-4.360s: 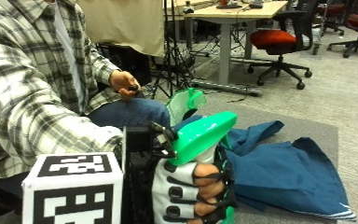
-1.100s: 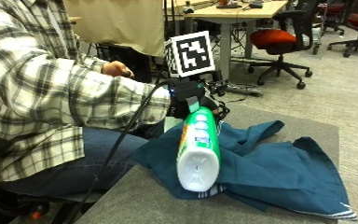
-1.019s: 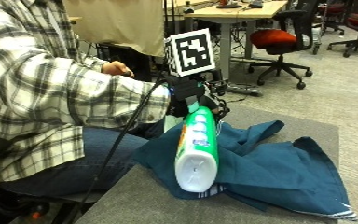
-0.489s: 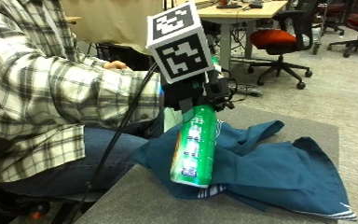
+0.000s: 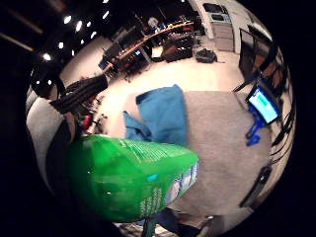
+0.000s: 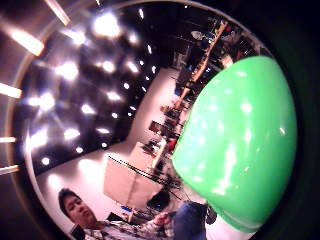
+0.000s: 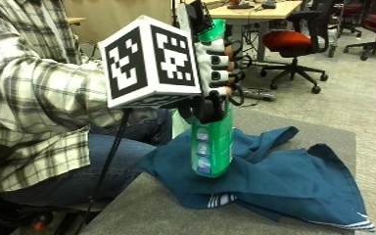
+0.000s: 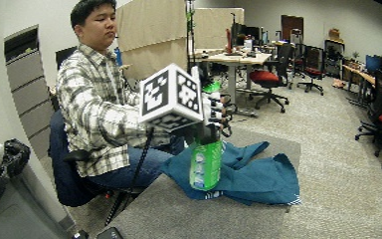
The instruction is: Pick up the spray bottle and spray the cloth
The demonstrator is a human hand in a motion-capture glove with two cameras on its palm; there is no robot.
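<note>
Outside view: gloved hand [image 7: 215, 73] grips the upright spray bottle [image 7: 212, 147], base down over the cloth [image 7: 286, 176].

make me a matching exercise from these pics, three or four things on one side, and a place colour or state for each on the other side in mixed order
Things:
1. spray bottle
2. cloth
3. right hand
4. office chair

Descriptions:
A. red seat, on the floor behind the table
B. black-gloved, gripping the bottle's upper part
C. blue, crumpled on the grey table
D. green, held upright above the cloth

Pairs: 1-D, 2-C, 3-B, 4-A
</note>
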